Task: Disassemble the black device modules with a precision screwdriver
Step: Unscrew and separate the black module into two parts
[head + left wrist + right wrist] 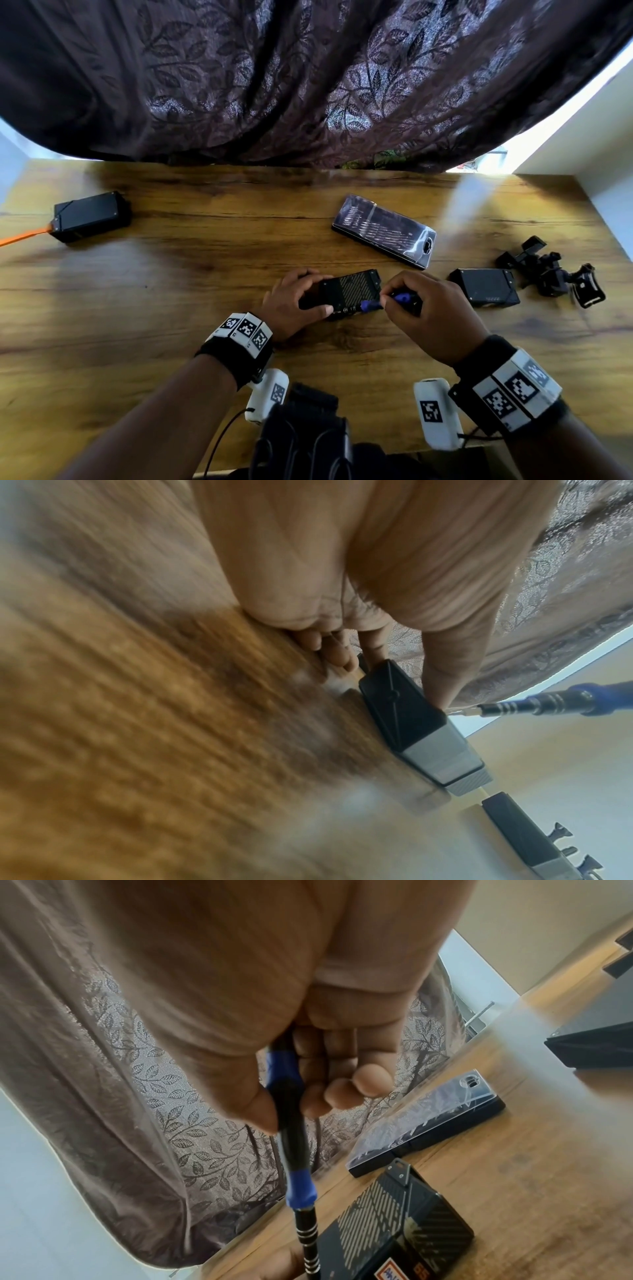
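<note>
Wood-grain bench (171, 274) fills the view; a dark leaf-patterned curtain (308, 85) hangs behind its far edge, with pale walls at both sides. At centre, the left hand (291, 305) grips a black device module (352, 291) lying on the bench. The right hand (424, 308) pinches a blue-and-black precision screwdriver (371, 305), its tip at the module's near edge. A clear-lidded bit case (383, 229) lies just beyond. A second module (486, 286) and black mounting parts (551, 270) sit right; a third module (90, 216) with an orange cable (20, 236) sits far left.
</note>
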### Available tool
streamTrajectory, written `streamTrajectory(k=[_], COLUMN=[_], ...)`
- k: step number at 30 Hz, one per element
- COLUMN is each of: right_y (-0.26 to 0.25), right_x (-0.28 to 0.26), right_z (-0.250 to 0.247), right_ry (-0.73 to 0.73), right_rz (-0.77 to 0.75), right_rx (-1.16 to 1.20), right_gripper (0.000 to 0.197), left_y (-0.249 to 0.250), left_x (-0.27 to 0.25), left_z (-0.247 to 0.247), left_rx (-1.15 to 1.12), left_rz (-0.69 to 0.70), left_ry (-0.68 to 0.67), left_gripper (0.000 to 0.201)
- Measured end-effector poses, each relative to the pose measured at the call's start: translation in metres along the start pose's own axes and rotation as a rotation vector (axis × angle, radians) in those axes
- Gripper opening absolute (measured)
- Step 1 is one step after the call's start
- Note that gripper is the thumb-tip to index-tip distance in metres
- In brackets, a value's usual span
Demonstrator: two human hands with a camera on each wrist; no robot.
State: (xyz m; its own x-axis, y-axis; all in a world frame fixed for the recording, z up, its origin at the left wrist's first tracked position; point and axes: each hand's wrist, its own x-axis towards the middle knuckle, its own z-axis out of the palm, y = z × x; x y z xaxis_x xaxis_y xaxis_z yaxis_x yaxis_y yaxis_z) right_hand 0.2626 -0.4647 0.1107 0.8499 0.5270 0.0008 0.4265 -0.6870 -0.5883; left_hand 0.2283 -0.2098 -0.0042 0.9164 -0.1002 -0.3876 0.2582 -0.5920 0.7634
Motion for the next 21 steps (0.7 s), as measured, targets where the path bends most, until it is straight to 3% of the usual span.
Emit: streamTrajectory(k=[6,13,21], right_y=[-0.002,-0.015,-0.021], right_x=[0.003,0.012,0.017], right_z=[-0.001,-0.005,-0.008], right_ry=[-0.012,-0.089,-0.149], right_rz=[-0.027,-0.152,-0.172], right_rx=[-0.022,-0.087,-0.154], right_gripper=[0.01,0.003,0.004], left_y=[0.003,0.002,-0.007], left_x=[-0.001,0.0,0.005], left_z=[-0.002,-0.001,0.004], left_rx=[0.032,0.042,0.01], left_rz=[0.0,0.004,0.025], left_ry=[-0.004,-0.005,0.017], left_gripper=[0.067,0.071,0.076])
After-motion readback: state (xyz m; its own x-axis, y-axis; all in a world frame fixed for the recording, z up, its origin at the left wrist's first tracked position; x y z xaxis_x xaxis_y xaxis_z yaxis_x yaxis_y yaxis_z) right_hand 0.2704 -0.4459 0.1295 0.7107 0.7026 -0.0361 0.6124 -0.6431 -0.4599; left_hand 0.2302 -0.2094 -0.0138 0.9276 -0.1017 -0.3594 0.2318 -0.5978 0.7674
